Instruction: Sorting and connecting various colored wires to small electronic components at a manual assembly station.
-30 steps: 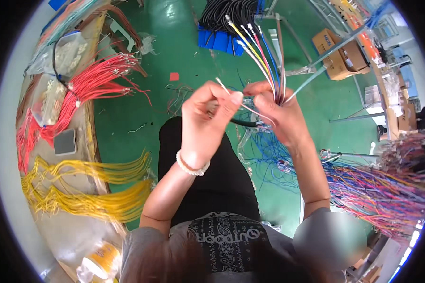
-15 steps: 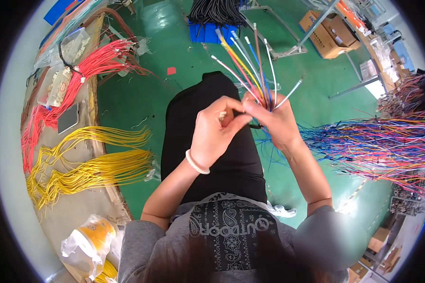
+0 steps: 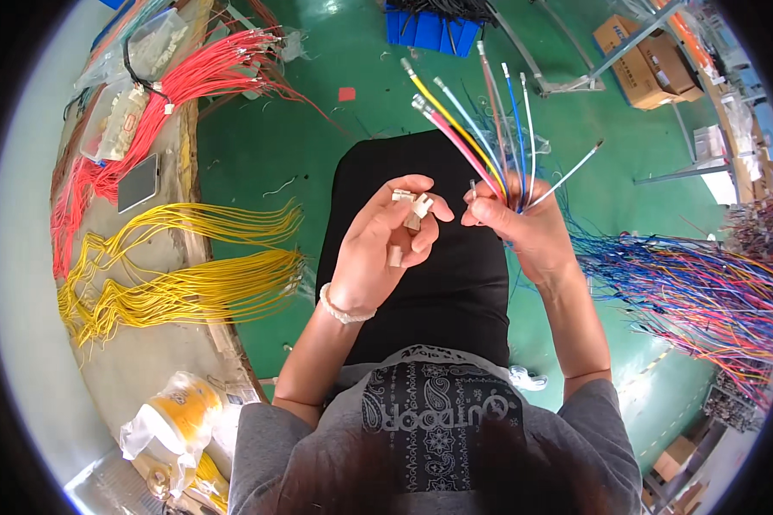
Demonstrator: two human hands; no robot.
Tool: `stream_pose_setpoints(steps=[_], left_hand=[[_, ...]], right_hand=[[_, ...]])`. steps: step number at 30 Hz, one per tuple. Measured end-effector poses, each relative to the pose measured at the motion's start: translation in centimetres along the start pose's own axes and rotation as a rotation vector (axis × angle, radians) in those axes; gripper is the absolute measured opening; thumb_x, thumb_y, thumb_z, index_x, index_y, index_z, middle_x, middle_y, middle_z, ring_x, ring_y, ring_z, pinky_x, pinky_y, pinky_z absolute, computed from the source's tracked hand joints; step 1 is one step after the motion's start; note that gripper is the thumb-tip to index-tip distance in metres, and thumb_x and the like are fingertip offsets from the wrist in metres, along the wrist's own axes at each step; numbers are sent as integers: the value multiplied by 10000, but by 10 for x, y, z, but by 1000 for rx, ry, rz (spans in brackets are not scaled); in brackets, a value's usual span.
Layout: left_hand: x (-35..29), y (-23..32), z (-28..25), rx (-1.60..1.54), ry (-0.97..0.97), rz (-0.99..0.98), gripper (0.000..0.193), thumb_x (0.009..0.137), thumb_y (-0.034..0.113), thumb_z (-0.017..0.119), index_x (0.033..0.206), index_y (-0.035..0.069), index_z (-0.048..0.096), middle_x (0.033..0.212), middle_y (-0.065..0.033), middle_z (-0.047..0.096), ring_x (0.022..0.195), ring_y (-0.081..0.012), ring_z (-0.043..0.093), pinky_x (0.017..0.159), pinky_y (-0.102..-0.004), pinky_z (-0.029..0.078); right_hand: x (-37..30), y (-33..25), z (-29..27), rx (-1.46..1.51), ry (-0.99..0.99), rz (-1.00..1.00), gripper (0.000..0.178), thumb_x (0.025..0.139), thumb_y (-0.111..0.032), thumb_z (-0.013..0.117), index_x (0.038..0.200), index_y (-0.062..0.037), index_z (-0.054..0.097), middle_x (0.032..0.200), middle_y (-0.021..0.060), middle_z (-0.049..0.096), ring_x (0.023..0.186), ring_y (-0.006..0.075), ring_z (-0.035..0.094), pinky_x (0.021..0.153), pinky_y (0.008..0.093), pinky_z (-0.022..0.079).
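My left hand (image 3: 362,254), palm up with curled fingers, cradles several small white connector housings (image 3: 416,209) above my lap. One lies at the fingertips and another rests lower in the palm. A short gap away, my right hand (image 3: 537,239) is closed around a bundle of coloured wires (image 3: 471,144). Yellow, pink, blue, brown and white strands fan upward from it, with metal terminals on their tips. One short wire end (image 3: 472,187) pokes up by the right fingertips. The lower part of the bundle is hidden behind the right hand and wrist.
On the bench at left lie yellow wires (image 3: 206,283), red wires (image 3: 197,77), a phone (image 3: 139,184) and a bagged yellow container (image 3: 180,416). A mass of mixed wires (image 3: 687,279) hangs at right. Farther off are a blue bin (image 3: 429,33) and a cardboard box (image 3: 640,64).
My hands have come apart; they were touching at the fingertips. The left fingers have loosened, showing more white housings. The whole view has shifted, with surroundings at left appearing farther right.
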State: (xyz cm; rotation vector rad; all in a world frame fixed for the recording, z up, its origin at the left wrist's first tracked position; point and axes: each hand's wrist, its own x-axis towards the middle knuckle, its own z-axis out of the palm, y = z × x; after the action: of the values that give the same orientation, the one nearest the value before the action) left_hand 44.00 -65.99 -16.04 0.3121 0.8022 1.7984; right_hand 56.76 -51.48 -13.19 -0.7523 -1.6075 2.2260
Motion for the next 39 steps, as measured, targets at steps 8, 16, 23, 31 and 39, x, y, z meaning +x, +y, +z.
stream_pose_setpoints(steps=[8, 16, 23, 31, 39], left_hand=[[11, 0, -18, 80, 148, -40, 271, 931, 149, 444, 1144, -7, 504, 815, -60, 578, 544, -51, 370, 462, -183, 285], [10, 7, -20, 539, 128, 13, 183, 947, 112, 507, 1083, 16, 585, 697, -3, 544, 569, -12, 419, 480, -169, 296], [20, -3, -22, 630, 197, 104, 274, 949, 22, 469, 1209, -14, 548, 776, 12, 556, 598, -20, 390, 514, -171, 329], [20, -3, -11, 505, 229, 100, 292, 956, 48, 481, 1235, -16, 541, 765, 41, 502, 580, -15, 359, 482, -168, 286], [22, 0, -29, 451, 277, 146, 226, 886, 71, 621, 1104, 15, 633, 880, -14, 644, 606, 5, 425, 493, -147, 315]], right_hand=[[18, 13, 6, -6, -46, 83, 220, 750, -78, 761, 902, 28, 641, 852, 94, 650, 735, 168, 656, 702, 289, 533], [30, 16, 8, -135, 4, 97, 199, 744, -102, 767, 859, 18, 659, 796, 61, 650, 705, 116, 612, 680, 241, 495], [33, 23, 14, -167, -14, 117, 190, 757, -128, 763, 848, 12, 673, 756, 24, 642, 693, 62, 560, 656, 213, 441], [40, 30, 13, -235, 33, 57, 150, 775, -104, 744, 842, 12, 675, 730, -9, 620, 662, 37, 512, 604, 200, 387], [35, 23, 11, -353, 41, 48, 150, 754, -108, 757, 804, 11, 680, 639, -61, 514, 595, 21, 405, 539, 196, 302]])
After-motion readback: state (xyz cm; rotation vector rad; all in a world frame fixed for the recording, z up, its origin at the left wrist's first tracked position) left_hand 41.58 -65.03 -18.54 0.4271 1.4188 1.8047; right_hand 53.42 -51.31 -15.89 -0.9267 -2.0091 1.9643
